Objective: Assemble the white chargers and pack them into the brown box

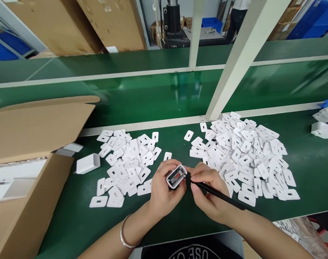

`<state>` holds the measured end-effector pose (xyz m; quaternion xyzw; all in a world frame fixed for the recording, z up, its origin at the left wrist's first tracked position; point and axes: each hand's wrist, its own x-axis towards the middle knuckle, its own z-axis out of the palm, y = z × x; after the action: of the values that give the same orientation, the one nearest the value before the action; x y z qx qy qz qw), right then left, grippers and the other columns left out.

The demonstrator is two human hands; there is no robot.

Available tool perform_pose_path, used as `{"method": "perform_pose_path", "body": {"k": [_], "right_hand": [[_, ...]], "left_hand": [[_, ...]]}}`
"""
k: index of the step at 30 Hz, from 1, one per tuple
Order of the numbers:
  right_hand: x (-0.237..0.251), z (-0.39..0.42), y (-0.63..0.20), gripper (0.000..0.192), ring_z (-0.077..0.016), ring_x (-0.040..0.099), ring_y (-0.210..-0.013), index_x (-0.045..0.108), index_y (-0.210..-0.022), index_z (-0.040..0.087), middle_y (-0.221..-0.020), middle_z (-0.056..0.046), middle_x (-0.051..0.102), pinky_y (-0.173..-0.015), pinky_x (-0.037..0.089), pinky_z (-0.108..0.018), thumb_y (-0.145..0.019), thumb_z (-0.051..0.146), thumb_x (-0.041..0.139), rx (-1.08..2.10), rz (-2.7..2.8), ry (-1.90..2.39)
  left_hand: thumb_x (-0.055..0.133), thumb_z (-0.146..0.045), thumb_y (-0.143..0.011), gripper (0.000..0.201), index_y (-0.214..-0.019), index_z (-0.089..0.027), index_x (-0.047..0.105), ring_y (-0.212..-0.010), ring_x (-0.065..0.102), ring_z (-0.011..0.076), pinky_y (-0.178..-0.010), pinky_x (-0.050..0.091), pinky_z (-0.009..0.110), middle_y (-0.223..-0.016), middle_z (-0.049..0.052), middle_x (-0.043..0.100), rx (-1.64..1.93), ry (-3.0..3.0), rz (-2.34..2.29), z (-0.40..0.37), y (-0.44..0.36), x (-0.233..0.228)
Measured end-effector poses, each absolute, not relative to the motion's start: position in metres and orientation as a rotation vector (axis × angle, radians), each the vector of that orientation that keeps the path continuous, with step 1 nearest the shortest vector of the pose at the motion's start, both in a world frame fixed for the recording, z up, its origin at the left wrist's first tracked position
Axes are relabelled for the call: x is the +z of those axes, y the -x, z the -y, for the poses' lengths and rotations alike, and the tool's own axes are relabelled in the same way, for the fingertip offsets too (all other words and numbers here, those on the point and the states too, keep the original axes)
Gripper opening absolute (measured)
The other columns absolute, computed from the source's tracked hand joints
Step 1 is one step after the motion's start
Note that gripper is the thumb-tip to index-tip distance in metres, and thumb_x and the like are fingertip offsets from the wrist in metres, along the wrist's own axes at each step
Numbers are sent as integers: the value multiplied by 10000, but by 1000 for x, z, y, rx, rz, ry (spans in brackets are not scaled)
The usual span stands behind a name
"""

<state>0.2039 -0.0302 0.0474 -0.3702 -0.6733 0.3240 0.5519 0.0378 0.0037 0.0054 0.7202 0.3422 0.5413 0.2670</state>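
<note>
My left hand point(162, 192) is closed around a white charger housing point(176, 176), its open end turned toward me. Inside that opening, dark parts and an orange USB port show. Black tweezers point(220, 195) are gripped in my right hand point(211, 198), their tips at the right edge of the opening. Whether the tips touch anything inside is too small to tell. To either side of my hands lie a left pile point(131, 162) and a right pile point(247, 154) of flat white cover plates with a slot in each.
A white housing point(88, 163) lies beside an open cardboard box point(42, 194) at the left, with more white housings inside the box. More white parts point(323, 129) sit at the far right. A slanted cream post point(234, 68) rises from the bench's back rail. One person stands in the background.
</note>
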Motion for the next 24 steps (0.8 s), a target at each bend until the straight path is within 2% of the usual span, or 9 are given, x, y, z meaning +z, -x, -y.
{"method": "perform_pose_path", "body": {"k": [4, 12, 24], "right_hand": [[45, 29, -203, 311, -218, 645, -924, 534, -1169, 302, -1001, -30, 614, -852, 588, -447, -963, 74, 578, 746, 1639, 884], [44, 28, -203, 309, -216, 637, -887, 531, -1167, 294, -1008, -34, 615, -796, 581, -431, -958, 71, 575, 669, 1665, 890], [42, 28, -204, 317, -224, 655, -907, 539, -1182, 318, -983, -32, 610, -845, 619, -477, -964, 94, 590, 683, 1653, 864]], "left_hand": [[658, -61, -857, 501, -1283, -245, 473, -1050, 681, 214, -858, 603, 361, -1173, 91, 631, 1454, -1956, -929, -4, -37, 6], [655, -44, -854, 511, -1290, -244, 478, -1071, 679, 211, -880, 601, 355, -1174, 86, 632, 1437, -1988, -931, -3, -35, 9], [653, -57, -849, 519, -1292, -261, 476, -1059, 689, 230, -856, 621, 385, -1166, 87, 644, 1455, -2018, -944, -3, -35, 10]]}}
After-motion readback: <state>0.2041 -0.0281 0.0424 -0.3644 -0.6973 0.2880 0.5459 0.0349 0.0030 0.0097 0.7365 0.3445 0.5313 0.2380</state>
